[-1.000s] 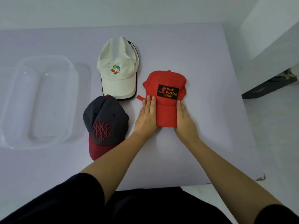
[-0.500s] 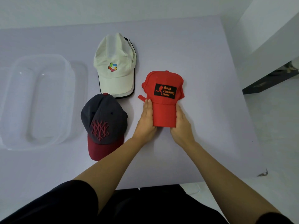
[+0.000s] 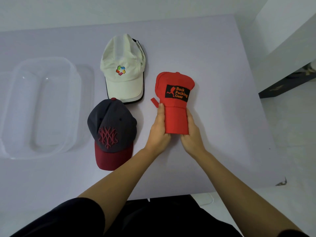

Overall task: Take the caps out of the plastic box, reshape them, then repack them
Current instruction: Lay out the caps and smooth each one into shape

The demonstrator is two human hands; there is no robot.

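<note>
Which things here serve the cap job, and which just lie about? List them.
Job: red cap held by left hand and right hand; white cap; navy cap; plastic box.
Lying about: dark ledge off the table.

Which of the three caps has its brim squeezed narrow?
The red cap: both hands grip its brim. The white cap and grey cap lie untouched.

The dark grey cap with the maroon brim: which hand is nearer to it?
Left. The left hand grips the red cap brim on the side facing the dark grey cap, without touching it. The right hand grips the brim's far side.
</note>
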